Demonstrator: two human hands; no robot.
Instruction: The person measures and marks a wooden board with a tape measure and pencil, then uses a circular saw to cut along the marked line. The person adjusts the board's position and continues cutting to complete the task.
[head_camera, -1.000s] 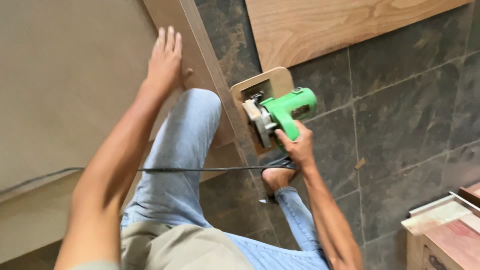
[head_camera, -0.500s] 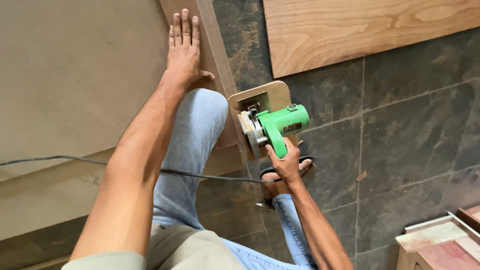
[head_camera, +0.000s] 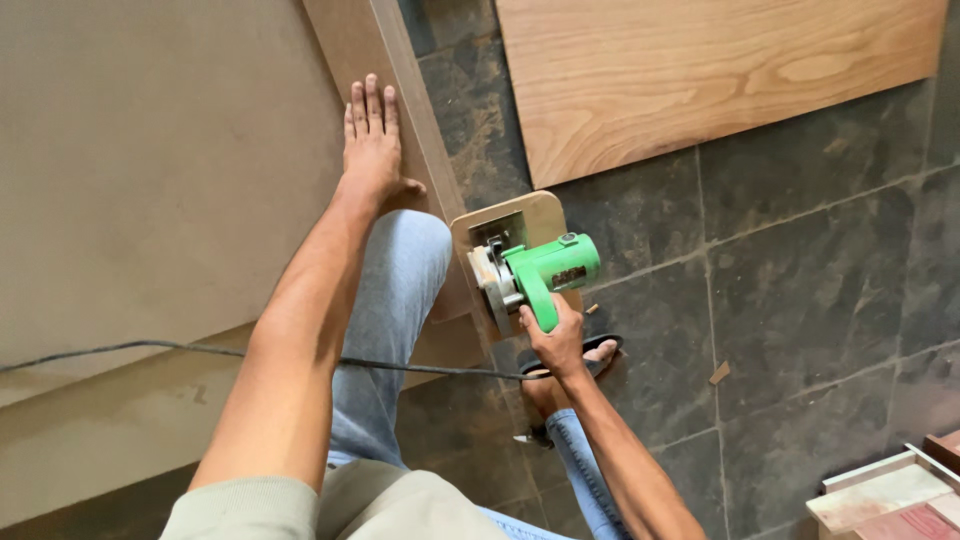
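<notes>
Green plastic forms the body of a small handheld circular saw, which is gripped by its handle in the right hand, the fingers closed around it. The saw is seated on a pale wooden base plate and is set against the right edge of a large tan board, near the board's lower right corner. The left hand is laid flat and open on the board, fingers stretched forward and held together, just beside a narrow wooden strip that runs along the board's right edge. A black power cord is seen trailing from the left, across the board and under the left forearm, towards the saw. A knee in light blue jeans is pressed onto the board between the two arms. A foot in a dark sandal is planted on the dark stone floor tiles, just below the right hand. A light wood-grain panel is lying on the tiles at the upper right, well apart from the saw.
</notes>
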